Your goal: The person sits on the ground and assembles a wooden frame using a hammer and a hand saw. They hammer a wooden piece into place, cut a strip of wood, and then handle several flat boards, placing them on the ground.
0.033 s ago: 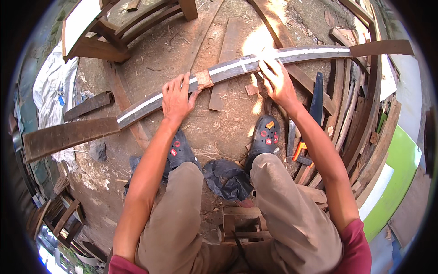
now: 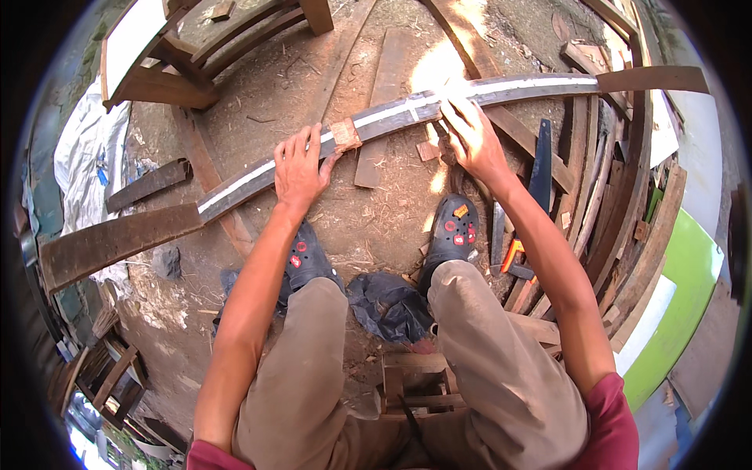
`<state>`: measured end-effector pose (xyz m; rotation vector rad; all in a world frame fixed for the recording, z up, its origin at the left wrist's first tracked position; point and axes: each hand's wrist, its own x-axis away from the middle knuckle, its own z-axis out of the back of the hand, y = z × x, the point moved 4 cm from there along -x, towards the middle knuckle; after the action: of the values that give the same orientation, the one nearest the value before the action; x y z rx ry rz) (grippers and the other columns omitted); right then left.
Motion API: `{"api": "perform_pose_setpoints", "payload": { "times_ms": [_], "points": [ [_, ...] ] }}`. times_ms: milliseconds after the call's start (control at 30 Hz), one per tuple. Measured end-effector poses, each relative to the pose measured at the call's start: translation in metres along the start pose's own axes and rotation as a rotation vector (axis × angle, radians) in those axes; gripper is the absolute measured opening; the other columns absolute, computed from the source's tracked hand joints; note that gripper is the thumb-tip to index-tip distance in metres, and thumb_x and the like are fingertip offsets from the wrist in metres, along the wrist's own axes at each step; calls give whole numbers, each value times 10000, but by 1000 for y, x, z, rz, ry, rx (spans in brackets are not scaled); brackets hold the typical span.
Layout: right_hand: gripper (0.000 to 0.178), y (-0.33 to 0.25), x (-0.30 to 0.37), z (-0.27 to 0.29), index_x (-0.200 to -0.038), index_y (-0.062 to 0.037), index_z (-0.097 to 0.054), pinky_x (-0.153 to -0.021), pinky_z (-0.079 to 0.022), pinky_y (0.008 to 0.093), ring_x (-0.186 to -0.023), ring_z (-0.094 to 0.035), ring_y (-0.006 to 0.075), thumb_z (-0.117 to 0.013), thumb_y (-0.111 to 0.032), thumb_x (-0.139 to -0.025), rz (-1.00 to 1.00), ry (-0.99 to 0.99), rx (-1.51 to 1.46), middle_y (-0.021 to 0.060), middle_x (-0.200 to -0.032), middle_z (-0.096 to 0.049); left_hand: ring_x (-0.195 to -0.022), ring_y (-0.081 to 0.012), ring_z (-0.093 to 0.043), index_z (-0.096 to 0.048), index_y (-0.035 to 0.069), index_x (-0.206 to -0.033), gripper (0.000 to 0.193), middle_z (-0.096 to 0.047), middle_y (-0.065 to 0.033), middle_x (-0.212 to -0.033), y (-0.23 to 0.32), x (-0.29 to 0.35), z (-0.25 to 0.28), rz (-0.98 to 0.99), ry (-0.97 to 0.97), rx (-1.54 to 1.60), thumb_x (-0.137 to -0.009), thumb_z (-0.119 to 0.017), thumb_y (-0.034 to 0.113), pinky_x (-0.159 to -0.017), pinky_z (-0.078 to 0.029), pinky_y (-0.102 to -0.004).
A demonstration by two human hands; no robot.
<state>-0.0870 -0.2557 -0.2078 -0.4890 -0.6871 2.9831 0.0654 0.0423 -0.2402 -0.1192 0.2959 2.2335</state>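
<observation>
A long, slightly curved wooden beam [image 2: 392, 119] spans the view in front of me, tilted up toward the right. Its middle stretch is dark with a white stripe along it, and both ends are bare brown wood. Near its middle is a patch of pale, rough wood [image 2: 345, 135]. My left hand [image 2: 299, 171] grips the beam just left of that patch, fingers over it and thumb at the near side. Further right, my right hand [image 2: 475, 141] holds it too, its fingertips washed out by bright sunlight.
A handsaw [image 2: 541, 168] and a hammer [image 2: 520, 270] lie at the right, beside stacked timber [image 2: 627, 219]. Wooden furniture [image 2: 168, 84] stands at the far left. Black plastic [image 2: 389, 307] lies between my shoes, with a small wooden frame [image 2: 415, 362] nearer me.
</observation>
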Motion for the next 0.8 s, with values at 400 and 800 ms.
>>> {"api": "perform_pose_setpoints", "payload": {
  "times_ms": [400, 800],
  "points": [
    [282, -8, 192, 72, -1164, 7, -619, -981, -466, 445, -1104, -589, 378, -685, -85, -906, -747, 214, 136, 207, -1145, -598, -1282, -255, -510, -472, 101, -1477, 654, -557, -88, -1371, -10, -8, -11, 5, -66, -92, -937, -670, 413, -1098, -339, -447],
    [570, -36, 353, 87, -1372, 24, -477, -1111, -351, 511, -1298, -457, 411, -712, -141, -879, -1033, -84, 417, 241, -1361, -471, -1343, -280, -477, -437, 72, -1471, 647, -532, -129, -1414, -13, -4, -13, 41, -121, -79, -959, -634, 415, -1138, -292, -464]
  ]
}}
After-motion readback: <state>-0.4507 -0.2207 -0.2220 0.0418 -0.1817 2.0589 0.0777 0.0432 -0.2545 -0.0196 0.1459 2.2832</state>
